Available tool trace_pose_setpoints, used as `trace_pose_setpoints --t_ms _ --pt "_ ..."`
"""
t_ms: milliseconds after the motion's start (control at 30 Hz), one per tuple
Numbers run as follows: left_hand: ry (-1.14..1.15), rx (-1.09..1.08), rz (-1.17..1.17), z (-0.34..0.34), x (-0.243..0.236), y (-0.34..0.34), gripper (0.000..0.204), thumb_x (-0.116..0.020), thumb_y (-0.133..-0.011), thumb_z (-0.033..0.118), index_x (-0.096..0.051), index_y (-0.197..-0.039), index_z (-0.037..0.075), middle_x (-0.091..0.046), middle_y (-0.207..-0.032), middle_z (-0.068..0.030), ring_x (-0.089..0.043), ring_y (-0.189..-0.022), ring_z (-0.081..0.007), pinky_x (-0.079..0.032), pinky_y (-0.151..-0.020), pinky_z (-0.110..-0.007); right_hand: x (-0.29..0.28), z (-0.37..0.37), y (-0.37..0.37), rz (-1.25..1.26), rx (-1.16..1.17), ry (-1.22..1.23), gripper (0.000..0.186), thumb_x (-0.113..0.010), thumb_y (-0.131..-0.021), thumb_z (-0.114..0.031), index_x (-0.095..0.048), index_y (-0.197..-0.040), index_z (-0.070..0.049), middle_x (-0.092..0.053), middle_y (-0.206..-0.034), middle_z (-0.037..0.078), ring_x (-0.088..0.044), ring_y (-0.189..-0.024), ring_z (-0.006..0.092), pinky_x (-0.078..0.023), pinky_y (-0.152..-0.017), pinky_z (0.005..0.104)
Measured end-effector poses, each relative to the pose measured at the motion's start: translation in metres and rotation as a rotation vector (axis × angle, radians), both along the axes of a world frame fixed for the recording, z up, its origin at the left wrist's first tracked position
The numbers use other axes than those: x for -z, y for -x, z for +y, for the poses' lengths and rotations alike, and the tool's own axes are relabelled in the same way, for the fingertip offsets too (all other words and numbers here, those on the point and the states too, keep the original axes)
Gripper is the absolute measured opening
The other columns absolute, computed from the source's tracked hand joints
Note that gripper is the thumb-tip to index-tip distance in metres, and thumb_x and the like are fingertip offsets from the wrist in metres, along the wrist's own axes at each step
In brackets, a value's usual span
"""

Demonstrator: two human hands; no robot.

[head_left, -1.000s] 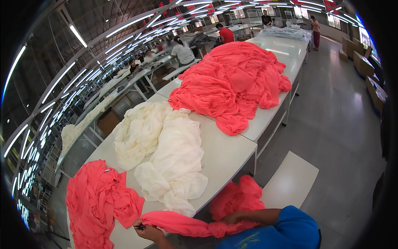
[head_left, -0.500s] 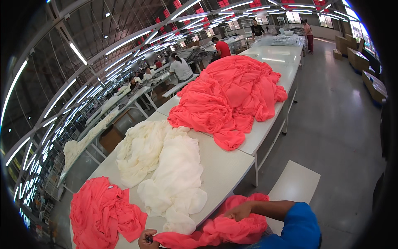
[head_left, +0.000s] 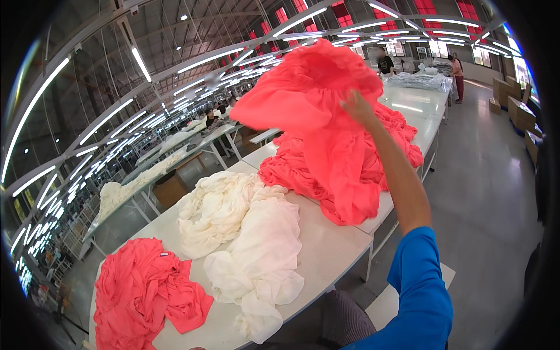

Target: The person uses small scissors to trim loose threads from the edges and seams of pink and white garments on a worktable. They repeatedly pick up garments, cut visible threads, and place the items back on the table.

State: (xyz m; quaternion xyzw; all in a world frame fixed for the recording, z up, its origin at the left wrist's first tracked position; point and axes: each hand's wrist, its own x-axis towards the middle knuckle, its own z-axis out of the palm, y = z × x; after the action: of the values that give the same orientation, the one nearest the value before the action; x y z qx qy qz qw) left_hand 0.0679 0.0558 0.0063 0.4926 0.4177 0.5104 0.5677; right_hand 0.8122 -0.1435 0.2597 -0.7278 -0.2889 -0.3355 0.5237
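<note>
My right arm, in a blue sleeve, reaches out over the table. Its hand point(head_left: 357, 108) is up against a billowing piece of coral cloth point(head_left: 309, 93) in the air above a heap of the same coral fabric point(head_left: 402, 131). Motion blurs the fingers, so their grip on the cloth does not show. Of my left hand point(head_left: 197, 348) only a sliver appears at the lower edge, its fingers hidden. Closer to me, a cream fabric pile point(head_left: 256, 245) lies mid-table, and a second coral pile point(head_left: 140, 291) with a small tag sits at the near left.
The pale long table point(head_left: 326, 251) runs away from me to the far right. A white bench point(head_left: 382, 303) stands beside my leg. Cardboard boxes point(head_left: 521, 114) line the right wall. Other people stand at the far tables, and more tables with cream fabric point(head_left: 119, 195) extend along the left.
The coral cloth that lay bunched in my lap is now raised above the far heap. My right arm has stretched forward and up; my left hand has dropped almost out of view.
</note>
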Motion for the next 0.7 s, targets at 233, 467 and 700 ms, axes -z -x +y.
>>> trace_pose_setpoints --t_ms 233,467,700 --pt "-0.001 0.056 -0.123 0.002 0.002 -0.006 0.003 -0.057 -0.089 0.009 -0.055 -0.087 0.007 -0.045 -0.058 0.0010 -0.036 -0.042 -0.0063 -0.028 -0.035 -0.020 0.250 0.007 0.078 0.279 -0.170 0.515 0.062 -0.060 -0.087 -0.039 -0.046 -0.127 0.007 -0.051 -0.125 0.027 -0.049 -0.118 0.0366 -0.039 -0.100 0.0411" --pt "0.039 0.200 -0.113 -0.006 0.015 -0.048 0.005 -0.058 -0.089 0.008 -0.055 -0.088 0.004 -0.049 -0.061 -0.0006 -0.038 -0.041 -0.0065 -0.028 -0.035 -0.019 0.319 0.019 0.169 0.089 -0.029 0.436 0.053 -0.068 -0.080 -0.028 -0.052 -0.122 -0.001 -0.047 -0.127 0.023 -0.043 -0.121 0.0385 -0.035 -0.102 0.0456" --pt "0.083 0.273 -0.129 -0.015 0.031 -0.071 0.013 -0.058 -0.091 0.010 -0.052 -0.084 0.001 -0.058 -0.073 -0.0085 -0.044 -0.042 -0.0092 -0.033 -0.036 -0.021 0.303 0.046 0.228 -0.056 -0.160 0.528 0.046 -0.069 -0.077 -0.018 -0.056 -0.117 -0.002 -0.048 -0.128 0.019 -0.041 -0.124 0.0369 -0.033 -0.104 0.0459"
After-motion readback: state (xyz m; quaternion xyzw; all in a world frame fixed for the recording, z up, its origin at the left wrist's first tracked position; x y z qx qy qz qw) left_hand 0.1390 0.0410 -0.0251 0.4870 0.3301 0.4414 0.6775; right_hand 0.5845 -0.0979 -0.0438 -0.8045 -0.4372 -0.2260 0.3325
